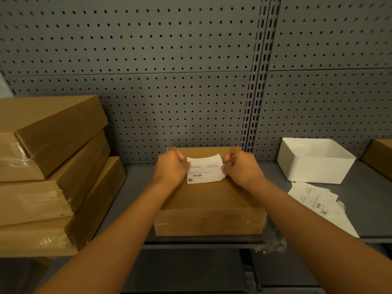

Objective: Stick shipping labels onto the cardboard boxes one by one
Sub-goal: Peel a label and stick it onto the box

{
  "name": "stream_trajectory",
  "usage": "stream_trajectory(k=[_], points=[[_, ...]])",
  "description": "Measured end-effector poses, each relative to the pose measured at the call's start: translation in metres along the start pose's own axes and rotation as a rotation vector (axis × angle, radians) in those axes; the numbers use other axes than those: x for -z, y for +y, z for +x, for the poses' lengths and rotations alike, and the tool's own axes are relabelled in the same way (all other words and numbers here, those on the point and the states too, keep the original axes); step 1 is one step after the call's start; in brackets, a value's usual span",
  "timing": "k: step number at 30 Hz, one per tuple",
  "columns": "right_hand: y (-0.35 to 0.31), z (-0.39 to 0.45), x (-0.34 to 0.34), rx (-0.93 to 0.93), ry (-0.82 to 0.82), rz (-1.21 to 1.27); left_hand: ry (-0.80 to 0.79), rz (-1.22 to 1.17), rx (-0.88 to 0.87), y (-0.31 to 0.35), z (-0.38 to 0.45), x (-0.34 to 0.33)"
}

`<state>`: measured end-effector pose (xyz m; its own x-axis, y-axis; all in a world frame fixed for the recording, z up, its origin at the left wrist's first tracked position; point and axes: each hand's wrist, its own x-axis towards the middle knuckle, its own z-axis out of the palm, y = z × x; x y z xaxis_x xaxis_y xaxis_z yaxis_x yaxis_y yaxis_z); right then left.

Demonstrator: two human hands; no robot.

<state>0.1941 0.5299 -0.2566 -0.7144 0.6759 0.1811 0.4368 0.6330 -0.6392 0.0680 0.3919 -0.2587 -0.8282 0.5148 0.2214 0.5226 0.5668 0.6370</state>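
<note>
Brown cardboard boxes in a stack (53,170) sit at the left of the frame; they look stiff and light, best lifted by two side edges. In the middle lies one flat brown cardboard box (209,200) on the grey metal shelf (364,200). On its top, near the far edge, is the thin white paper shipping label (204,169). Paper like this bends and creases fast, and its top edge curls up, so I think it should be held by the side edges. The left hand (171,166) has curled fingers on the label's left edge. The right hand (239,166) pinches the right edge. At lower right lie loose white paper labels (314,200), just in front of a white plastic tub (314,161).
</note>
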Motion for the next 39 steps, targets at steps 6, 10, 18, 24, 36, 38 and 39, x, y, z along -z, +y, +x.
stream_trajectory(k=[6, 10, 18, 24, 36, 38, 39], points=[[-0.003, -0.006, 0.001, 0.075, 0.046, 0.001, -0.085, 0.049, -0.283, 0.007, -0.014, -0.001], [-0.006, -0.011, 0.003, 0.047, 0.0, 0.094, -0.208, 0.115, -0.356, 0.011, -0.016, -0.007], [-0.006, -0.016, 0.011, 0.0, -0.138, 0.136, -0.258, 0.186, -0.366, 0.007, -0.02, -0.007], [0.001, -0.019, 0.015, 0.017, -0.148, 0.052, -0.264, 0.209, -0.336, 0.0, -0.021, -0.006], [-0.001, -0.027, -0.002, 0.215, -0.225, -0.34, -0.36, 0.266, -0.3, -0.004, -0.023, -0.009], [0.008, -0.027, 0.011, 0.194, -0.174, -0.341, -0.327, 0.244, -0.271, -0.017, -0.02, 0.001], [0.009, -0.026, 0.015, 0.183, -0.134, -0.325, -0.306, 0.233, -0.264, -0.021, -0.019, 0.004]])
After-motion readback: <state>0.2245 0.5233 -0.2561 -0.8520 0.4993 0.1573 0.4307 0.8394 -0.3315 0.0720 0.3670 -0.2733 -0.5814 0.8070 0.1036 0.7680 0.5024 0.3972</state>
